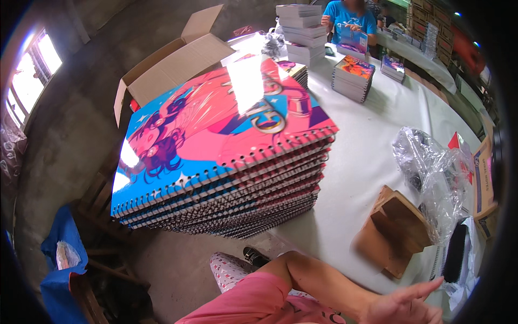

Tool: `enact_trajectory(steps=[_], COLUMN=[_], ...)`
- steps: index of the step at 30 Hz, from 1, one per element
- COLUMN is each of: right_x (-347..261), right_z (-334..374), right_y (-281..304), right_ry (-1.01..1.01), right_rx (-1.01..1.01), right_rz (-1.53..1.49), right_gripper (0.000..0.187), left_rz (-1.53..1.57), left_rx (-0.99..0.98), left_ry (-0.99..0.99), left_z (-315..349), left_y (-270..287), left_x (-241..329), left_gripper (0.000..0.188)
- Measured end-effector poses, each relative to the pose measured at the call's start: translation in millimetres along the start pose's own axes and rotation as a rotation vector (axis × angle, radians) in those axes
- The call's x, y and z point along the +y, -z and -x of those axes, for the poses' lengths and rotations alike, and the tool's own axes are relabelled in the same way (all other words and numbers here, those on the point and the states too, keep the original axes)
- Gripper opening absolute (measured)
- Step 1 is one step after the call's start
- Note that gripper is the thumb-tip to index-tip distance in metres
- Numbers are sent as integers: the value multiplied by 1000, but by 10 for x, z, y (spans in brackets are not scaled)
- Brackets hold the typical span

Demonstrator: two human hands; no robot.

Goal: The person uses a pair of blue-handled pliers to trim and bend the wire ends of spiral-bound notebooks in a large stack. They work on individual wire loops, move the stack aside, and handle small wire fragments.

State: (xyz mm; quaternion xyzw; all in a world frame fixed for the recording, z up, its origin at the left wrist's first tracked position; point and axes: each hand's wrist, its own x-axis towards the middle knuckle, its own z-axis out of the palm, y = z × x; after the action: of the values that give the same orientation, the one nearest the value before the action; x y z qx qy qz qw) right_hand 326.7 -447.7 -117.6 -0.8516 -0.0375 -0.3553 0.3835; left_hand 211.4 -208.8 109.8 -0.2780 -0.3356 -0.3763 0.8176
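Observation:
My left hand is at the lower right, at the end of a forearm bent across from a pink sleeve. Its thumb sticks out, and the partly visible fingers hold nothing. Just above it stands a brown L-shaped wooden block, apart from the hand. To the hand's upper right, a black-edged spiral-bound item lies beside white wrapping. Large in the middle is a tall stack of spiral notebooks with glossy pink and blue illustrated covers. My right hand is out of view.
A white-covered table runs to the back. On it are crumpled clear plastic, smaller notebook stacks and a tall book pile. An open cardboard box is behind left. A co-worker in blue handles a notebook.

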Motion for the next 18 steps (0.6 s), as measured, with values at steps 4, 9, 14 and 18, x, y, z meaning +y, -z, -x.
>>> enact_trajectory(steps=[4, 9, 14, 18], right_x=[-13, -25, 33, 107], right_z=[7, 32, 32, 5], right_y=[45, 55, 102, 84], right_ry=[-8, -17, -28, -34], right_rx=[3, -1, -23, -63], right_rz=[9, 9, -9, -33], right_gripper=[39, 40, 41, 41], left_rz=[-235, -475, -698, -792], left_rx=[-91, -29, 4, 2], left_ry=[14, 52, 99, 111], left_z=[9, 32, 80, 186], left_y=[264, 337, 266, 328], left_x=[232, 289, 263, 73], left_gripper=[64, 55, 58, 45])
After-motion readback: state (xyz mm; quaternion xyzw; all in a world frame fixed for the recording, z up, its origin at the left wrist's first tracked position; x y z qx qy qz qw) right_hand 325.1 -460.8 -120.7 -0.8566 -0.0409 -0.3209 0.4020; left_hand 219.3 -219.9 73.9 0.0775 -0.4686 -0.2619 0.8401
